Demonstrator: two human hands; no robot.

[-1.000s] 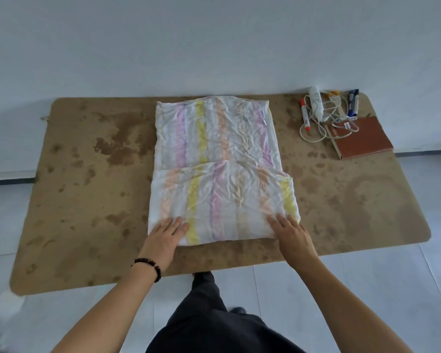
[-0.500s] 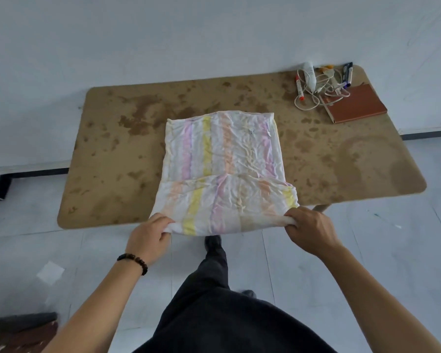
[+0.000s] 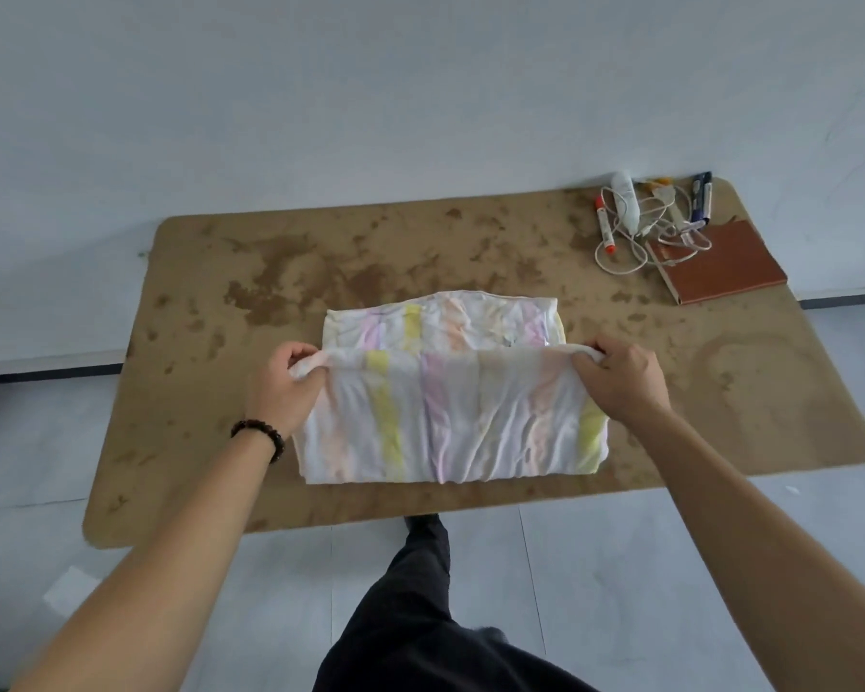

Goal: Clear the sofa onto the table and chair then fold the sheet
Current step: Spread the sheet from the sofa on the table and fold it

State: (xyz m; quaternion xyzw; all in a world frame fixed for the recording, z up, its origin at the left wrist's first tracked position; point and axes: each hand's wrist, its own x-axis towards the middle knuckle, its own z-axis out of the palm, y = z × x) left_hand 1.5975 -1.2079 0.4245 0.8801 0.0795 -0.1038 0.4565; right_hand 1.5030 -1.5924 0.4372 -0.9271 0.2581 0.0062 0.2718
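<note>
A white sheet (image 3: 450,412) with pale yellow, pink and orange stripes lies folded on the brown stained table (image 3: 211,302). My left hand (image 3: 283,382) grips the left end of the sheet's lifted near edge. My right hand (image 3: 620,377) grips the right end of that edge. The edge is stretched between both hands over the middle of the sheet, partway towards its far edge. A strip of the lower layer shows beyond the hands.
At the table's far right corner lie a reddish-brown notebook (image 3: 720,264), a tangled white cable (image 3: 635,242), a white tube (image 3: 626,204) and several markers (image 3: 700,197). A pale wall stands behind the table. My dark-trousered leg (image 3: 420,591) is below the table's near edge.
Both hands went from resting flat on the sheet's near edge to gripping it, then carried it up and away from me, folding the sheet over itself.
</note>
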